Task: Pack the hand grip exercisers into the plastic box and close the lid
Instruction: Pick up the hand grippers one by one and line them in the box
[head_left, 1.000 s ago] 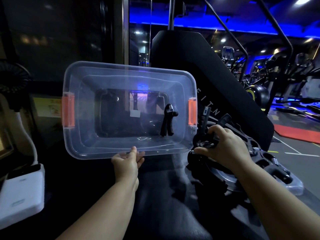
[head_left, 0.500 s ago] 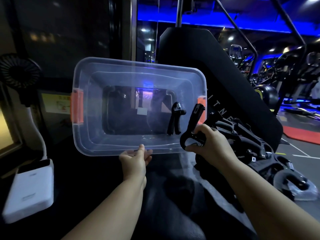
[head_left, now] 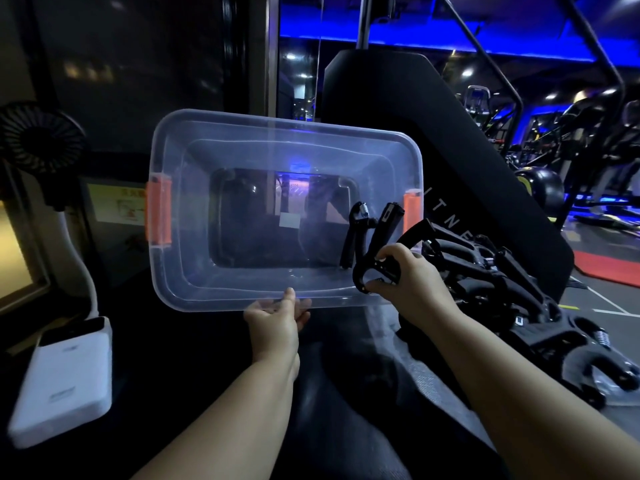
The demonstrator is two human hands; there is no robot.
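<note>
power bank (head_left: 65, 379): white, lying well left of the box, no part of the job.
box (head_left: 194, 271): clear plastic, tipped so its mouth faces the person. It has orange latches (head_left: 158, 213) on both short ends and no lid on it.
left hand (head_left: 277, 317): pinches the middle of the box's near rim, thumb on top and fingers underneath.
packed exerciser (head_left: 356, 233): black, leaning inside the box at its right end.
held exerciser (head_left: 379, 251): black, over the box's near right corner, just beside the packed one, handles pointing inward.
right hand (head_left: 405, 275): fingers curled round the held exerciser's looped end.
pile (head_left: 502, 282): many more black exercisers heaped just right of the box, on a clear sheet that may be the lid.
step: the second piece is going in, so most of the packing probably remains.
doing it well: lay this piece flat alongside the packed one instead of dropping it, so the rest still fit. Keep the box steady at this tilt, since a steeper tip could let the pieces slide out.
</note>
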